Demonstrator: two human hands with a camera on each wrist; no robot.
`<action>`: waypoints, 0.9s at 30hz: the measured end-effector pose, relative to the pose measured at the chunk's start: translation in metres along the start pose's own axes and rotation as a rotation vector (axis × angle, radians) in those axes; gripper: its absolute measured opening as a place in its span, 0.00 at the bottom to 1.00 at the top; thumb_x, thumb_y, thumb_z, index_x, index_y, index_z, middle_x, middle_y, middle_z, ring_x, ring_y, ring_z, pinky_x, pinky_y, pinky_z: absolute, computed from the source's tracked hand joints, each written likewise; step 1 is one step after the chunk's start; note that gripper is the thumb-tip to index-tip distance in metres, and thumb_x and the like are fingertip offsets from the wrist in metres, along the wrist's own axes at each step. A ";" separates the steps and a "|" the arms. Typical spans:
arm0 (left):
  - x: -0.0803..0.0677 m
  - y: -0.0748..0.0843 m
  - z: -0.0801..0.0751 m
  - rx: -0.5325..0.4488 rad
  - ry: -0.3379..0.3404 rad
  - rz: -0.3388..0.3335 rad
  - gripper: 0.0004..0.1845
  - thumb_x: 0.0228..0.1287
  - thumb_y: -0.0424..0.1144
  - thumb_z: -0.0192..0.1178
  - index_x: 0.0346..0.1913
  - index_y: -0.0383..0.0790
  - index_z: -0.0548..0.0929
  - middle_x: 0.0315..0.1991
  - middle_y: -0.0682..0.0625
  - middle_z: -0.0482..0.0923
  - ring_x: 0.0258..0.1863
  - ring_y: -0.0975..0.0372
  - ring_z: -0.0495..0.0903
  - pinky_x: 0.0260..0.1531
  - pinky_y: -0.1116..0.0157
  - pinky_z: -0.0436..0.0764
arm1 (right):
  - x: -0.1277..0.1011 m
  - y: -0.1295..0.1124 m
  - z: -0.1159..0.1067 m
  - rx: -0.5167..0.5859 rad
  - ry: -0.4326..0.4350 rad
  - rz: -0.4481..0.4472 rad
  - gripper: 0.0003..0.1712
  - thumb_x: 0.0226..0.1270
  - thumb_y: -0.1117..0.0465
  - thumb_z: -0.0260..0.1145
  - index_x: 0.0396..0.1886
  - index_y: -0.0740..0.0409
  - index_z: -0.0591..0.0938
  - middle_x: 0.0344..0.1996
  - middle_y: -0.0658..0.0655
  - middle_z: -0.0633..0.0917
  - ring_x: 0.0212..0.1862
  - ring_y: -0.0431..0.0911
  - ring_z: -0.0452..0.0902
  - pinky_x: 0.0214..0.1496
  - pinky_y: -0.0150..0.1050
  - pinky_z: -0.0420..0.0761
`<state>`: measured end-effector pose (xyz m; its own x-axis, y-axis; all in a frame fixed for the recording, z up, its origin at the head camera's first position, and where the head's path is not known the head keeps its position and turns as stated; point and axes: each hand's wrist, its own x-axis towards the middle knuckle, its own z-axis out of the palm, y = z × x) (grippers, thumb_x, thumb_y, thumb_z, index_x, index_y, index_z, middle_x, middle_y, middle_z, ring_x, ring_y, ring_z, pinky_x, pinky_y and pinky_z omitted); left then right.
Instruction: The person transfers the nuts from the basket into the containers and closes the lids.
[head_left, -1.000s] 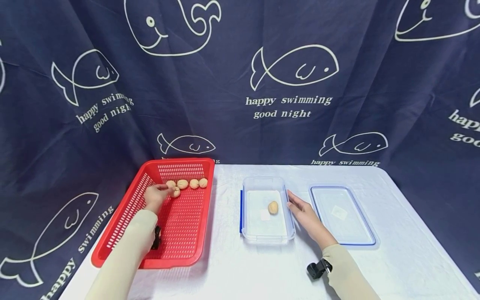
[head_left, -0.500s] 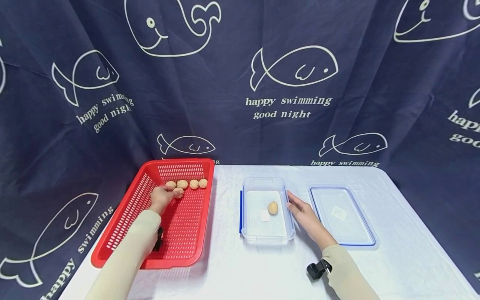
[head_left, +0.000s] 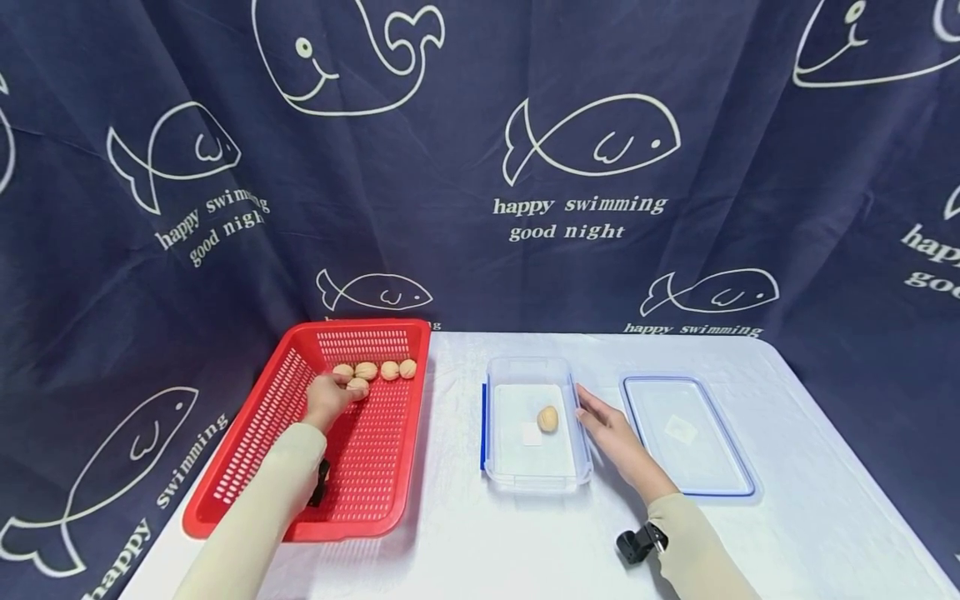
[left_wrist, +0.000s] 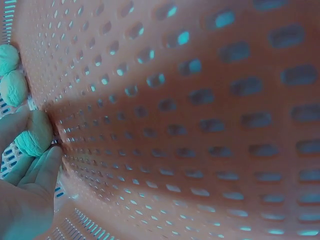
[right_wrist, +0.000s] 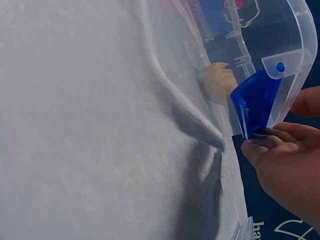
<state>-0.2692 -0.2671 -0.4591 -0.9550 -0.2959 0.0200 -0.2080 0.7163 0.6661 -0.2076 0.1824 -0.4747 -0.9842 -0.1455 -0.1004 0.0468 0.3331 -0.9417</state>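
Walnut (head_left: 360,387), round, tan, was pinched by the left hand (head_left: 326,401) inside the red perforated plastic basket (head_left: 352,531); fingertip hold might have let it slip. Right hand (head_left: 615,437), fingers extended, touched the clear blue-latched plastic box (head_left: 536,482) right of the basket; uneven pressure could have skewed it.

A dark blue fabric backdrop (head_left: 457,167), printed with white outlines of whales (head_left: 341,62) and fish (head_left: 592,136), hangs before me behind a white-covered table (head_left: 450,542), whose far right corner is rounded. Lettering (head_left: 580,205) beneath the fish reads "happy swimming" and "good night." Soft vertical folds crease the fabric, which spreads along both sides. Bright light washes the table, while the backdrop darkens toward the lower left.
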 end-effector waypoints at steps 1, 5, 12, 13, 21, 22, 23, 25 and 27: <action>0.000 0.000 0.000 0.000 -0.001 0.000 0.23 0.51 0.36 0.72 0.47 0.22 0.81 0.45 0.30 0.79 0.45 0.45 0.74 0.50 0.52 0.72 | 0.000 0.000 0.000 -0.004 0.000 0.001 0.32 0.77 0.56 0.49 0.75 0.57 0.54 0.74 0.61 0.56 0.74 0.56 0.49 0.73 0.50 0.49; -0.003 0.003 -0.003 0.005 -0.012 -0.006 0.23 0.51 0.36 0.71 0.47 0.22 0.81 0.45 0.30 0.79 0.44 0.44 0.74 0.50 0.51 0.72 | 0.000 0.000 0.000 -0.009 0.002 0.000 0.31 0.77 0.56 0.49 0.75 0.58 0.55 0.74 0.61 0.56 0.74 0.56 0.50 0.73 0.50 0.49; 0.003 -0.004 -0.004 -0.058 0.002 0.010 0.24 0.45 0.40 0.75 0.43 0.27 0.84 0.42 0.33 0.81 0.45 0.46 0.76 0.49 0.56 0.75 | 0.002 0.002 0.001 0.012 0.004 -0.006 0.31 0.77 0.58 0.49 0.75 0.59 0.55 0.74 0.61 0.56 0.74 0.56 0.49 0.73 0.49 0.50; 0.003 -0.004 -0.004 -0.072 -0.005 0.004 0.24 0.45 0.40 0.75 0.44 0.28 0.84 0.43 0.34 0.81 0.45 0.47 0.76 0.48 0.57 0.75 | 0.002 0.002 0.001 0.013 0.006 -0.007 0.31 0.77 0.58 0.49 0.75 0.59 0.55 0.74 0.61 0.56 0.74 0.56 0.50 0.73 0.49 0.51; 0.002 0.003 -0.005 -0.090 -0.017 -0.047 0.24 0.51 0.36 0.71 0.49 0.23 0.81 0.49 0.30 0.78 0.46 0.46 0.75 0.47 0.55 0.75 | 0.000 0.001 0.002 0.004 0.009 -0.005 0.31 0.77 0.58 0.49 0.75 0.58 0.55 0.74 0.61 0.56 0.74 0.56 0.49 0.73 0.49 0.50; 0.003 0.002 -0.006 -0.098 -0.014 -0.047 0.24 0.52 0.37 0.71 0.49 0.24 0.81 0.49 0.31 0.79 0.45 0.47 0.75 0.46 0.56 0.75 | 0.000 0.001 0.002 0.002 0.011 -0.003 0.31 0.77 0.58 0.49 0.75 0.58 0.55 0.74 0.61 0.56 0.74 0.56 0.49 0.73 0.49 0.50; 0.004 0.003 -0.006 -0.115 -0.012 -0.047 0.23 0.52 0.36 0.71 0.49 0.24 0.81 0.48 0.31 0.79 0.44 0.48 0.75 0.44 0.58 0.75 | 0.000 0.001 0.002 0.001 0.013 -0.001 0.31 0.77 0.58 0.49 0.75 0.58 0.55 0.74 0.61 0.56 0.74 0.56 0.49 0.73 0.49 0.51; 0.005 0.005 -0.007 -0.138 -0.009 -0.045 0.22 0.53 0.36 0.71 0.49 0.24 0.82 0.47 0.31 0.80 0.43 0.49 0.75 0.41 0.60 0.76 | 0.000 0.001 0.002 0.002 0.016 -0.002 0.31 0.77 0.58 0.49 0.75 0.59 0.55 0.73 0.61 0.56 0.73 0.56 0.50 0.73 0.49 0.51; 0.005 0.009 -0.009 -0.155 0.002 -0.042 0.22 0.53 0.35 0.70 0.48 0.24 0.82 0.47 0.32 0.80 0.43 0.50 0.76 0.40 0.61 0.76 | 0.000 0.001 0.002 0.005 0.018 -0.005 0.31 0.77 0.59 0.49 0.75 0.60 0.55 0.73 0.61 0.56 0.73 0.56 0.50 0.73 0.49 0.51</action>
<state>-0.2738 -0.2676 -0.4461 -0.9457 -0.3248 -0.0093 -0.2127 0.5972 0.7734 -0.2071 0.1814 -0.4761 -0.9873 -0.1305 -0.0902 0.0430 0.3274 -0.9439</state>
